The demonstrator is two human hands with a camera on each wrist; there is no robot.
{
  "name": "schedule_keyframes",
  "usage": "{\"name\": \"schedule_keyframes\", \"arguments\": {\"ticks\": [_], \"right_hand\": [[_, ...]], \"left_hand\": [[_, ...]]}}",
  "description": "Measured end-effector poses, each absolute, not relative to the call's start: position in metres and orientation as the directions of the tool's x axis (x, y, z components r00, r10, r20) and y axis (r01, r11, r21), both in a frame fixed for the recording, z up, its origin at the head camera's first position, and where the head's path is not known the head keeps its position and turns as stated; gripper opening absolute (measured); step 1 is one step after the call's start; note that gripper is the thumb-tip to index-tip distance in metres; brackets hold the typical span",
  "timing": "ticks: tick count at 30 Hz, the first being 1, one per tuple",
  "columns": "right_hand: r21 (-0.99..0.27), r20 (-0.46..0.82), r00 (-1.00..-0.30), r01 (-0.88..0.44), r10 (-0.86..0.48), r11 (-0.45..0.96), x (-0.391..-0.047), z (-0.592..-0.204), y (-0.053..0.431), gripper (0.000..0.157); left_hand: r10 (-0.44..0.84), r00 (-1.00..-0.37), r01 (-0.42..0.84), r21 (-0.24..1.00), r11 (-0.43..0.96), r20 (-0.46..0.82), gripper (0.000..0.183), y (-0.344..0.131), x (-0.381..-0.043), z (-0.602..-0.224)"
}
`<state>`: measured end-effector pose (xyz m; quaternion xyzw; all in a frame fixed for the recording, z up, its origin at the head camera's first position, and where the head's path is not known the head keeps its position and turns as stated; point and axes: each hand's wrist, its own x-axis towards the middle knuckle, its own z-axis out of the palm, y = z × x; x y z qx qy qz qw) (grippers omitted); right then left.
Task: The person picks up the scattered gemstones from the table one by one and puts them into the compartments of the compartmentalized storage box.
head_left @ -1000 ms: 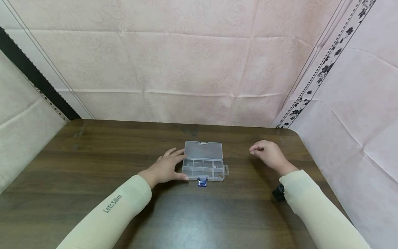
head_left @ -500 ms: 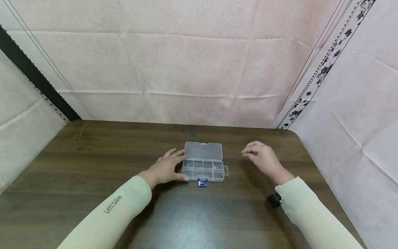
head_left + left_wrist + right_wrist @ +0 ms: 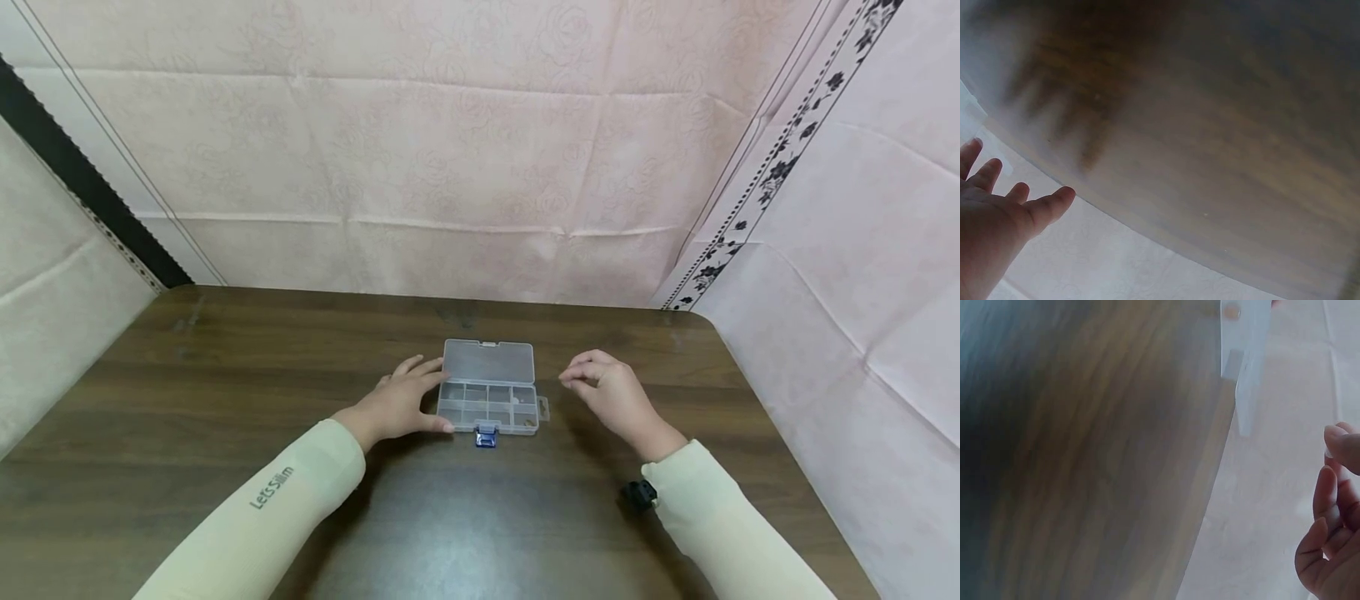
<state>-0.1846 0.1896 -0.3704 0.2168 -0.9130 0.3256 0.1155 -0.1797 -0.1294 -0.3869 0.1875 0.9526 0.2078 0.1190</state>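
Observation:
A clear plastic compartment box (image 3: 487, 408) lies on the table with its lid (image 3: 488, 361) folded back and its blue latch (image 3: 486, 437) at the front. My left hand (image 3: 401, 404) rests at the box's left side, thumb by the front corner and forefinger near the hinge, fingers spread. To the right of the box, my right hand (image 3: 611, 396) is raised over the table, thumb and forefinger pinched together. A tiny white piece (image 3: 1327, 452) shows between those fingertips in the right wrist view; its kind is too small to tell. Small bits sit in the box's right compartments.
The brown wood-grain table (image 3: 225, 467) ends at a back edge against a pale cloth wall (image 3: 450, 167). A clear hanging tab (image 3: 543, 408) sticks out from the box's right side. The right wrist wears a black device (image 3: 640, 495).
My right hand has moved left and slightly nearer to me, toward the box, its fingers still pinched. The left hand and the box have stayed in place.

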Motion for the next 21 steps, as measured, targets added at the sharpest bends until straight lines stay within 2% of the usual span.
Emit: {"name": "schedule_keyframes", "arguments": {"ticks": [8,21], "right_hand": [[-0.542,0.454,-0.823,-0.559,-0.342,0.627,-0.18,-0.377,0.174,0.009],[-0.634,0.287,-0.892,-0.451,-0.35,0.629,-0.175,-0.374,0.152,0.008]], "left_hand": [[0.406,-0.902,0.308,0.438,0.844,-0.149,0.087,-0.129,-0.179,-0.386],[0.41,-0.9,0.307,0.451,0.838,-0.148,0.086,-0.129,-0.178,-0.384]]}}
